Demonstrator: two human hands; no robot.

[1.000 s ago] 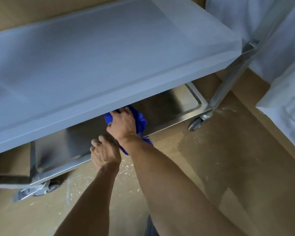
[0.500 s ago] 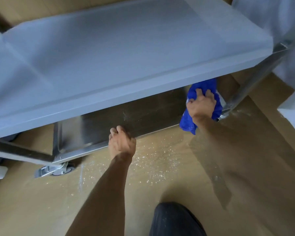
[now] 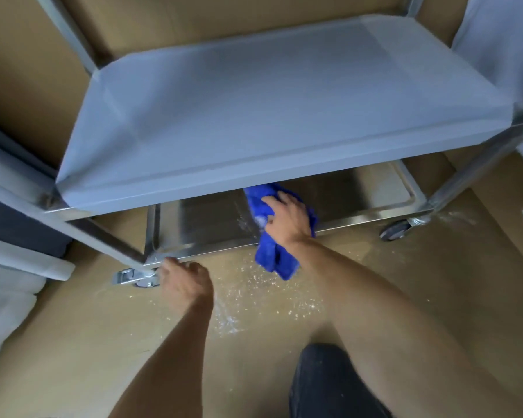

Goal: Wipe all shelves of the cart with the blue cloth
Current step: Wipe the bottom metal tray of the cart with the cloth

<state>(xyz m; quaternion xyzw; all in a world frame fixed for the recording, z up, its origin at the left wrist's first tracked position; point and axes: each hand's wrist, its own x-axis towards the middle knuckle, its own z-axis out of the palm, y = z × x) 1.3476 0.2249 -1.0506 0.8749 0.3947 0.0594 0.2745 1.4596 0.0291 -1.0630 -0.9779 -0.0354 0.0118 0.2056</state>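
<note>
A steel cart stands in front of me, its middle shelf (image 3: 272, 104) wrapped in pale film. The bare metal bottom shelf (image 3: 212, 221) shows below it. My right hand (image 3: 287, 218) presses the blue cloth (image 3: 272, 254) onto the front middle of the bottom shelf, and a fold of cloth hangs over the front rim. My left hand (image 3: 184, 282) rests against the bottom shelf's front left corner, fingers curled at the rim by the leg (image 3: 103, 233). The back of the bottom shelf is hidden under the middle shelf.
White crumbs (image 3: 254, 294) lie scattered on the tan floor in front of the cart. Casters sit at the front left (image 3: 133, 277) and front right (image 3: 397, 229). White-wrapped furniture (image 3: 9, 297) stands left, white fabric (image 3: 501, 46) right. My dark-clothed knee (image 3: 329, 384) is at the bottom.
My right hand has swept the cloth left, from the shelf's right end to its middle. My left hand has slid left along the front rim to the corner. The view has pulled back.
</note>
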